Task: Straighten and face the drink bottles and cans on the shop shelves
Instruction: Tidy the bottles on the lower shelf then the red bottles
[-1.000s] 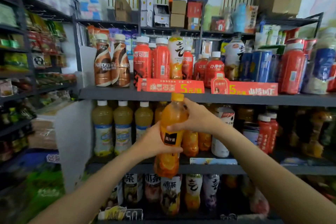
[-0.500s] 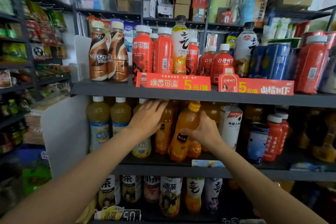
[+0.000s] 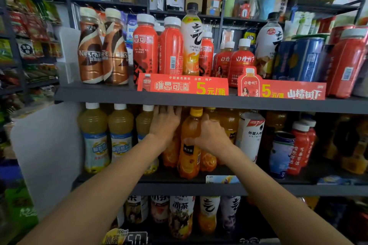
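Note:
An orange juice bottle [image 3: 190, 145] with a yellow cap and a black label stands upright at the front of the middle shelf [image 3: 199, 189]. My right hand [image 3: 211, 135] grips its waist from the right, thumb across the front. My left hand [image 3: 164, 123] reaches in beside it with fingers spread flat against another orange bottle [image 3: 171, 153] standing further back. More orange bottles [image 3: 208, 162] crowd behind, partly hidden by my hands.
Pale yellow juice bottles [image 3: 95, 137] stand left of my hands, a white carton-like cup [image 3: 251, 135] and a blue can [image 3: 280, 153] to the right. The upper shelf [image 3: 95, 95] carries coffee bottles [image 3: 90, 49], red bottles [image 3: 145, 45] and red price strips [image 3: 183, 85]. Tea bottles [image 3: 181, 217] fill the shelf below.
The orange bottle went from in front of the shelf edge down onto the middle shelf. My left hand let go of it and moved onto a bottle behind; my right slid down to its waist.

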`<state>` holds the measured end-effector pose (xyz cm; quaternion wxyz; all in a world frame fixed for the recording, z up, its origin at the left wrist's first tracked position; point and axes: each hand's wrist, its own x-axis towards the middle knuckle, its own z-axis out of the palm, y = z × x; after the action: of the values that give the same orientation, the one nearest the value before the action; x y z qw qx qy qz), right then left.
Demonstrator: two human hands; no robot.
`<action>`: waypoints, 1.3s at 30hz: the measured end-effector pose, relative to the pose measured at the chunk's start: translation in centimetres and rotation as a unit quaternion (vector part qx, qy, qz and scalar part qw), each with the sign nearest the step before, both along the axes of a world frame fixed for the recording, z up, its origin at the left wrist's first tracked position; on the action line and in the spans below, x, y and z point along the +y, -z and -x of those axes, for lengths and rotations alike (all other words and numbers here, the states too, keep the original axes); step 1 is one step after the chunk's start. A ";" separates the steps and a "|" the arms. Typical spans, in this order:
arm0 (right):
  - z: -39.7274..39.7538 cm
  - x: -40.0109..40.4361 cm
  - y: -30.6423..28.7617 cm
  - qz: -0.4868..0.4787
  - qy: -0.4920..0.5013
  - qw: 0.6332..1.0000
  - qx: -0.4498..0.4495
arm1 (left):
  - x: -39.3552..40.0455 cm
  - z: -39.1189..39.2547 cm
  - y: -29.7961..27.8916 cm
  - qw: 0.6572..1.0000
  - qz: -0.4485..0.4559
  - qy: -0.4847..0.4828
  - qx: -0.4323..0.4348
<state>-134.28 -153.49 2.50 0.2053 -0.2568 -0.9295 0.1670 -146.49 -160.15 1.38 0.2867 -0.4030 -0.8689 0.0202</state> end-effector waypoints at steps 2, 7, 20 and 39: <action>0.1 0.0 -0.1 0.010 -0.004 1.000 -0.002 | 0.4 0.2 -0.2 0.999 -0.006 0.018 -0.044; 0.2 0.3 0.3 0.013 0.003 1.000 0.014 | 0.5 -0.2 -0.6 0.997 0.002 0.036 -0.065; 1.0 -2.1 6.3 -0.025 0.067 0.989 0.133 | -2.4 0.2 1.3 0.998 -0.019 0.058 0.014; 1.6 1.2 10.4 0.175 0.013 0.975 0.138 | -2.4 -3.9 10.3 0.890 -0.258 0.141 -0.349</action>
<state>-135.84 -152.30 -7.95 0.2855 -0.2757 -0.8450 0.3585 -142.63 -162.56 -8.90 0.0588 -0.4143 -0.8214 -0.3876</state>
